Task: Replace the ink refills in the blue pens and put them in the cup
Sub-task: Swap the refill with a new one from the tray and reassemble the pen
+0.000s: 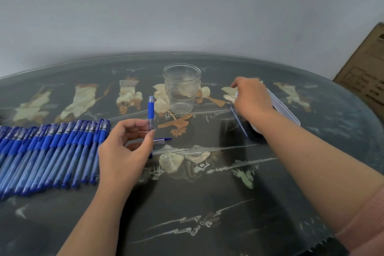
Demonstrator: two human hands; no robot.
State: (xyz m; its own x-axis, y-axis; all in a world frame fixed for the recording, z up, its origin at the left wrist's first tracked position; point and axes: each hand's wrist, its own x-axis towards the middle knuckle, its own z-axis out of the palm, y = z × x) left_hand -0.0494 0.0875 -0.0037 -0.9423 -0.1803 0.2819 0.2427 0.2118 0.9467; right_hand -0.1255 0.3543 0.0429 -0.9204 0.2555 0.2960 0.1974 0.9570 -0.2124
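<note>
My left hand [124, 147] pinches a blue pen [151, 110] between thumb and fingertips and holds it upright, tip end up, just left of the clear cup [181, 89]. The cup stands upright at the table's middle back with no pens in it. A small blue and white pen part [163, 140] lies on the table beside my left thumb. My right hand [252, 100] reaches down into a white plastic container [286, 110] on the right, its fingertips hidden. A thin blue refill [240, 122] lies slanted just left of that wrist.
A long row of several blue pens [52, 151] lies side by side at the left of the dark glass-topped table [207, 203]. A cardboard box [363, 72] stands beyond the table's right edge. A grey wall rises behind.
</note>
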